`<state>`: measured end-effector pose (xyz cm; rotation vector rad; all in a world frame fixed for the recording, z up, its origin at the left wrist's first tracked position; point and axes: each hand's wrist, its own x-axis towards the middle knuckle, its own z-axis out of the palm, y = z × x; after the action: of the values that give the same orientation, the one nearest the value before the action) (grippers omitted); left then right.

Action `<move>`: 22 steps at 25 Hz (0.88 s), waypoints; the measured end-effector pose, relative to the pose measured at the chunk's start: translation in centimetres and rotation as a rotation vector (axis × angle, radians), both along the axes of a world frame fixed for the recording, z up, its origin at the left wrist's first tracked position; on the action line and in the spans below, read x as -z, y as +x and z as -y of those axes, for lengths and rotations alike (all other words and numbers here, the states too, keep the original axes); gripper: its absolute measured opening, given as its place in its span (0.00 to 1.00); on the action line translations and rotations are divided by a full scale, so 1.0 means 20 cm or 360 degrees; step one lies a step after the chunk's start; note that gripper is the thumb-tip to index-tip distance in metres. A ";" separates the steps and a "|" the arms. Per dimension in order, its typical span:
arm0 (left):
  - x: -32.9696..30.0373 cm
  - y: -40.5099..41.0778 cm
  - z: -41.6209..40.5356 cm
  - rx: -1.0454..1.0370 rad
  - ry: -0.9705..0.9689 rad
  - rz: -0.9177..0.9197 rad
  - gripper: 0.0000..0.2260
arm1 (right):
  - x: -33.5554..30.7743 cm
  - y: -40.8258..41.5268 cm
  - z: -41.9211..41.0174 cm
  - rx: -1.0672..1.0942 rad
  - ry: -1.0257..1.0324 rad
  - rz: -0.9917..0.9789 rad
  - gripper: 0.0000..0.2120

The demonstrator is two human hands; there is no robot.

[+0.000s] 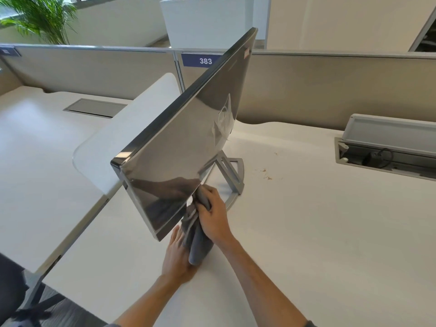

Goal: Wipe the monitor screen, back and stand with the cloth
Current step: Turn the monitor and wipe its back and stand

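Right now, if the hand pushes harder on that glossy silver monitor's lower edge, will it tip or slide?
The glossy silver monitor likely pivots rather than tips: its grey metal stand has a wide open base. The smooth white desk may let it slide. The grey cloth hangs limp, so it offers little bracing.

White laminate desk bearing a scatter of small brown crumbs. At right, open grey cable tray with raised lid; black cable inside. At left, closed grey cable hatch, flush with the adjoining desk. Translucent rounded divider panel between the desks. Beige partition wall behind, carrying blue label "383". Beyond, white square planter; green palm plant at upper left.
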<state>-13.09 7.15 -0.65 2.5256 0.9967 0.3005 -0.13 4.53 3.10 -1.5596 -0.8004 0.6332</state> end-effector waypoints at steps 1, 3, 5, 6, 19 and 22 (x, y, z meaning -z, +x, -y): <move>0.00 0.00 -0.01 0.0098 0.0094 -0.0071 0.26 | 0.01 0.01 0.04 -0.0100 -0.0071 0.0089 0.16; 0.02 0.00 -0.03 0.0228 0.0182 -0.0132 0.27 | 0.00 0.08 0.13 -0.0210 -0.0266 0.0369 0.17; 0.09 -0.03 -0.05 0.0170 0.0156 -0.0108 0.29 | -0.01 0.19 0.21 -0.0067 -0.0449 0.0694 0.19; 0.11 -0.03 -0.05 0.0129 0.0155 -0.0088 0.29 | -0.02 0.24 0.23 0.0039 -0.0515 0.0861 0.20; 0.15 -0.01 -0.07 -0.0040 0.0218 -0.0168 0.30 | 0.15 0.13 0.14 -0.0304 -0.0794 0.1885 0.19; 0.13 0.04 -0.10 -0.0006 0.0190 -0.0180 0.31 | 0.17 0.17 0.19 -0.0266 -0.0831 0.1872 0.20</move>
<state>-12.34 9.11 -3.32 2.6747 1.0552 0.2264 3.19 0.71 -0.30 -2.3703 -1.7342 -0.0602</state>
